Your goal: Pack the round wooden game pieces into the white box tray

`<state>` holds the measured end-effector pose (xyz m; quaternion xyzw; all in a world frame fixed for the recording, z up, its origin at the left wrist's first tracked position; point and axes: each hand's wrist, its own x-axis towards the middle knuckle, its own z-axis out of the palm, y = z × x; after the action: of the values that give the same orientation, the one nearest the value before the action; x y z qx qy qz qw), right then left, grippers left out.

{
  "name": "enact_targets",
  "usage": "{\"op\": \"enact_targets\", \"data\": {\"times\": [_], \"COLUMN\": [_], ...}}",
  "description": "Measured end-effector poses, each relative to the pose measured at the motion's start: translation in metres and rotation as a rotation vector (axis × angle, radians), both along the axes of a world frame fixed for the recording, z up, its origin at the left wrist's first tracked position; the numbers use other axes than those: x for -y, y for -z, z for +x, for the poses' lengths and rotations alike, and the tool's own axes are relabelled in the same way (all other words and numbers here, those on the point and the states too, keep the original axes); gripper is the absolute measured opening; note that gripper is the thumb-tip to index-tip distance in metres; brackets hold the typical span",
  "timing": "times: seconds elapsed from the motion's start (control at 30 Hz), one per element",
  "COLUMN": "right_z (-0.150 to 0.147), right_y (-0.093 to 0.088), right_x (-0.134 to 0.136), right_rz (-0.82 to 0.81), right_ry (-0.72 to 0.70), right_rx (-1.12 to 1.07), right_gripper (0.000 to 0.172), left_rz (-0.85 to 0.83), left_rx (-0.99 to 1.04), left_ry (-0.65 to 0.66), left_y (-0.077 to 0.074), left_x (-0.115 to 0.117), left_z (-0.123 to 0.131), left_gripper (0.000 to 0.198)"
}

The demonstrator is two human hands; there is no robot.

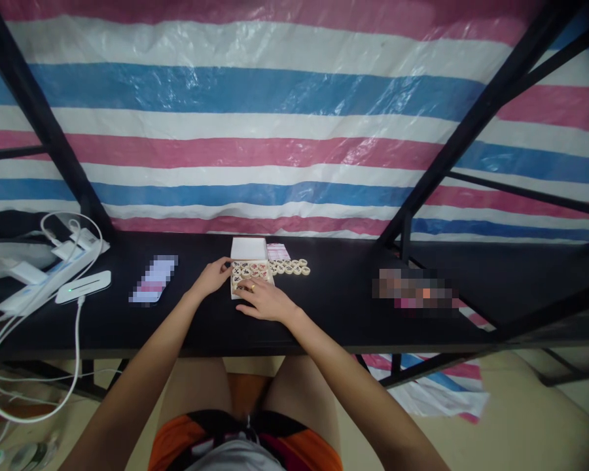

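A small white box [233, 292] lies on the black tabletop with its lid [248, 248] folded back. Round xiangqi pieces [245, 271] with black and red characters sit in rows inside it. My left hand [213, 275] grips the box's left edge, its fingers curled at the upper left corner. Over the box's front right part rests my right hand [266, 301], fingers stretched out and apart on the pieces there, a ring on one finger. Those pieces are partly hidden under it. More loose pieces [294, 267] stand in rows right of the box.
Behind the loose pieces lies a printed pink-white paper [278, 252]. A phone [154, 280] lies to the left, beyond it a white device [83, 286] with a cable and a power strip [53, 278]. A blurred item [415, 290] lies right. Black frame bars [451, 144] flank the striped sheet.
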<state>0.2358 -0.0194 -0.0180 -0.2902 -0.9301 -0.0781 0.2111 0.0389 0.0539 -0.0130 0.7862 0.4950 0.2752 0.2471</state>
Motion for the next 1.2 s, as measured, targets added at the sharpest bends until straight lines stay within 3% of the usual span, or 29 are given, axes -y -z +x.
{"op": "enact_targets", "data": {"times": [0.33,0.4,0.53,0.67,0.8,1.03,1.2], "right_z": [0.008,0.02,0.051,0.067,0.065,0.067,0.069], "right_y": [0.004,0.003,0.003,0.01,0.018,0.023,0.027], "right_x": [-0.004,-0.007,-0.016,-0.023,-0.026,-0.03,-0.034], "right_rz": [-0.059,-0.076,-0.101,-0.238,-0.339,-0.377,-0.42], "right_ry": [0.066,0.158,0.508,0.654,0.659,0.54,0.538], "right_rx": [-0.161,-0.328,-0.66,-0.583,-0.506,-0.57,-0.677], "right_gripper": [0.028,0.033,0.03,0.023,0.017,0.008,0.009], "left_rz": [-0.002,-0.002,-0.008,-0.003,0.004,-0.002,-0.004], "left_rx": [-0.001,-0.007,-0.021,-0.021,-0.018,-0.021,-0.022], "left_ry": [-0.009,-0.016,-0.014,-0.01,-0.004,-0.004,-0.009], "left_y": [0.001,0.0,0.0,0.001,0.001,-0.002,-0.001], "left_x": [0.0,0.0,0.0,0.0,0.0,0.002,0.001], "left_z": [0.0,0.0,-0.001,-0.001,-0.001,-0.001,-0.001], "left_gripper": [0.038,0.038,0.039,0.039,0.038,0.038,0.038]}}
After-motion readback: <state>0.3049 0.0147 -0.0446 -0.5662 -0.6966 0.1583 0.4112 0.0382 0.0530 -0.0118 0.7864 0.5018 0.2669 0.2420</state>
